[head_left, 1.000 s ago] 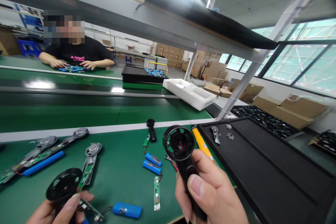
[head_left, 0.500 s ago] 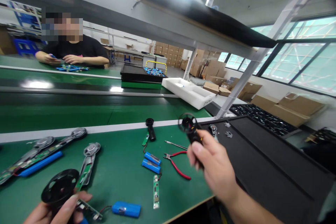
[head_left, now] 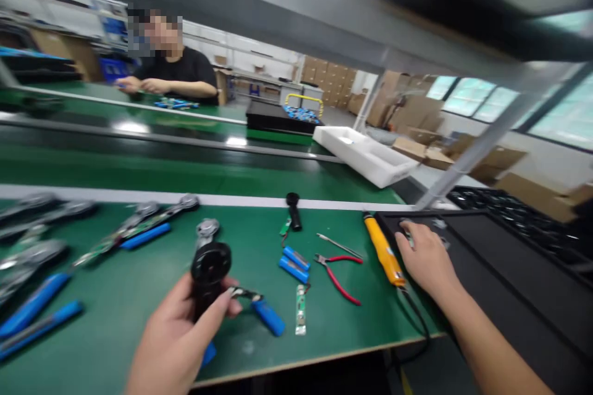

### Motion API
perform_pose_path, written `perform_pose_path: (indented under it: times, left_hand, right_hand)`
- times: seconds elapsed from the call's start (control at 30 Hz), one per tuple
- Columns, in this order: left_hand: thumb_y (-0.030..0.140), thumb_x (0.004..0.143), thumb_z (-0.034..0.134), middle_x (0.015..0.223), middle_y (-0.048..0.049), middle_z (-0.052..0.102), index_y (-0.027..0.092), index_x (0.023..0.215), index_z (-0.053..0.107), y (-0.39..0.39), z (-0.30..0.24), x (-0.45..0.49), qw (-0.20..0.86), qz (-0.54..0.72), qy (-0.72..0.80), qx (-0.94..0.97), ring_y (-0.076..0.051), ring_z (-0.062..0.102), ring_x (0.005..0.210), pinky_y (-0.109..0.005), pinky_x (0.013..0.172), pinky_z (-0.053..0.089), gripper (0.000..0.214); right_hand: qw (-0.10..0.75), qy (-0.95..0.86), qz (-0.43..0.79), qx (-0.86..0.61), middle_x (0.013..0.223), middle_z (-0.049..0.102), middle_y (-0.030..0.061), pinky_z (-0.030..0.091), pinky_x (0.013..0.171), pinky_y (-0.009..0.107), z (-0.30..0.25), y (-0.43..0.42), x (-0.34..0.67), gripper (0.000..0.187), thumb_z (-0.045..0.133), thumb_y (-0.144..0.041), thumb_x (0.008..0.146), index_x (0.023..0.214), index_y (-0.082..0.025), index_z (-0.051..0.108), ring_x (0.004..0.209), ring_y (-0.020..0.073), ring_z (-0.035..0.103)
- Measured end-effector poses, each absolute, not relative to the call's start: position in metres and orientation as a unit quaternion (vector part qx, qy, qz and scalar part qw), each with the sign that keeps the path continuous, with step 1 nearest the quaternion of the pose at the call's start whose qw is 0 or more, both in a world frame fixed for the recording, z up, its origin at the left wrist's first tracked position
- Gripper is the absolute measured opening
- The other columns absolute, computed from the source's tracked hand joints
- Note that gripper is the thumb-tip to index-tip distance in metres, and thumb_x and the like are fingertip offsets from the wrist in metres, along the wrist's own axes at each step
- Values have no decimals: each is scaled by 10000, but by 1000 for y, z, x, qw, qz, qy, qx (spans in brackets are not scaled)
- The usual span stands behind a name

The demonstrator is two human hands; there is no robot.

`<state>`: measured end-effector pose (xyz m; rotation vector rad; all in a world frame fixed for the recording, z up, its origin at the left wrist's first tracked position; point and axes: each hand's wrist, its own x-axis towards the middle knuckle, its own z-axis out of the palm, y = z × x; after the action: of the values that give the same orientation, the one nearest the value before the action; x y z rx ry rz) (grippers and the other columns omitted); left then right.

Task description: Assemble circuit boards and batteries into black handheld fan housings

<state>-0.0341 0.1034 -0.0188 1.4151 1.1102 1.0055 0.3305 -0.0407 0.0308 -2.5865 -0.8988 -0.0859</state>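
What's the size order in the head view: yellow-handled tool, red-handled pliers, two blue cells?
Yellow-handled tool, red-handled pliers, then the upper blue cell and lower blue cell, which look alike, so unranked.

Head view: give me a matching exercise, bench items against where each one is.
Items:
1. Black round fan housing
2. Red-handled steel pliers
3. Yellow corded hand tool
4. Flat black tray

Places:
A. Under the right hand
B. Gripped in the left hand
C. On the green mat beside steel tweezers
D. On the green mat along the tray's edge

Pairs: 1-B, 2-C, 3-D, 4-A
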Motion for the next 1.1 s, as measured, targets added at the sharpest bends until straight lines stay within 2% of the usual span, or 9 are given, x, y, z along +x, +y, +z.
perform_pose_path:
  times: [0.07, 0.13, 0.23, 0.33, 0.43, 0.63, 0.73, 0.83, 1.1]
  left_hand:
    - [453, 746, 791, 658, -27, 750, 206, 931, 694, 96, -6, -25, 556, 417, 433, 574, -227, 731, 670, -272, 683, 606, 323]
    - [395, 774, 777, 650, -7, 731, 208, 926, 666, 92, -1, -17, 585, 422, 415, 555, -200, 711, 637, -260, 661, 588, 265]
    - [348, 778, 771, 688, -3, 724, 200, 923, 674, 85, 3, -14, 593, 437, 407, 540, -188, 698, 638, -262, 651, 574, 229]
    - [329, 792, 730, 760, -5, 724, 200, 907, 693, 81, 5, -20, 553, 471, 436, 531, -180, 690, 680, -265, 677, 564, 177]
    - [359, 840, 641, 697, 8, 678, 205, 905, 698, 83, 2, -30, 495, 454, 475, 569, -175, 641, 647, -265, 630, 521, 176]
    - [466, 965, 489, 731, 25, 718, 226, 1327, 541, 91, -23, -41, 335, 357, 517, 703, -210, 680, 586, -305, 592, 534, 437]
    - [397, 995, 463, 997, -98, 787, 219, 1384, 513, 90, -28, -40, 176, 294, 479, 808, -287, 766, 804, -381, 661, 604, 431]
    - [293, 981, 525, 1438, -208, 599, 245, 1289, 619, 90, -24, -40, 12, 297, 381, 875, -386, 656, 1200, -554, 878, 607, 326]
    - [235, 995, 537, 1297, -79, 704, 281, 1020, 687, 115, -21, -47, 240, 247, 261, 902, -281, 577, 1314, -529, 1056, 555, 159]
  right_hand:
    - [247, -452, 33, -857, 1261, 697, 110, 491, 1049, 371, 25, -27, 277, 254, 479, -252, 994, 1161, -223, 668, 1198, 265, 638]
    - [343, -622, 132, -692, 1208, 717, 113, 515, 994, 414, 21, -12, 222, 288, 507, -366, 994, 1200, -229, 655, 1137, 289, 661]
    - [375, -676, 250, -584, 1080, 750, 107, 518, 924, 410, 19, 18, 160, 340, 544, -321, 967, 1273, -185, 603, 1016, 270, 693]
    - [376, -659, 339, -556, 822, 720, 25, 480, 692, 294, 16, 45, 139, 215, 496, -295, 985, 1098, -192, 647, 755, 191, 665]
    - [393, -655, 346, -544, 786, 687, 7, 435, 673, 271, 10, 59, 142, 187, 508, -302, 963, 919, -197, 656, 737, 168, 621]
    - [366, -673, 327, -553, 718, 603, -23, 390, 644, 252, -4, 65, 155, 133, 573, -299, 912, 838, -202, 626, 672, 147, 549]
    - [355, -684, 311, -557, 646, 513, -46, 333, 603, 256, -11, 66, 158, 148, 627, -293, 882, 770, -207, 582, 615, 140, 481]
    - [344, -704, 299, -545, 635, 511, -49, 312, 607, 263, -18, 66, 160, 126, 644, -260, 877, 776, -207, 590, 601, 139, 468]
    - [326, -730, 289, -526, 736, 694, 8, 373, 651, 254, -23, 63, 159, 36, 655, -204, 887, 872, -180, 677, 647, 155, 590]
